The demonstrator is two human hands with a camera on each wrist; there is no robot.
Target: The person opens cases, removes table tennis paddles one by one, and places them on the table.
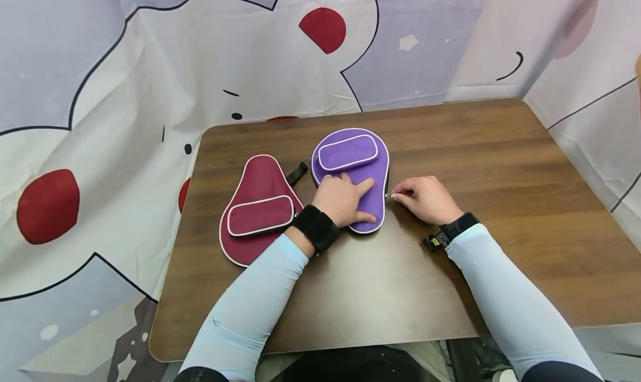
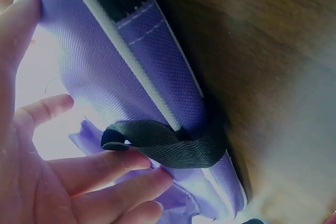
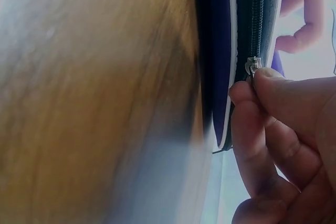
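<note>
- Purple case [image 1: 356, 170] lies mid-table [image 1: 501, 165], beside maroon case [image 1: 257, 212]. Left hand [image 1: 343, 198] presses flat on it, fingers straight. Right hand [image 1: 425, 198] pinches zip pull [image 1: 388, 196] at its right edge.
- Left wrist: black loop [image 2: 163, 142] at case edge, fingers [image 2: 105, 166] spread.
- Right wrist: pull [image 3: 252, 65] pinched partway along the zip; I judge the zipping unfinished. No readable writing.

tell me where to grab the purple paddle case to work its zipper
Pinch the metal zipper pull on the purple paddle case, coming from its right edge, as the right hand does. The left hand presses flat on top to steady it.
</note>
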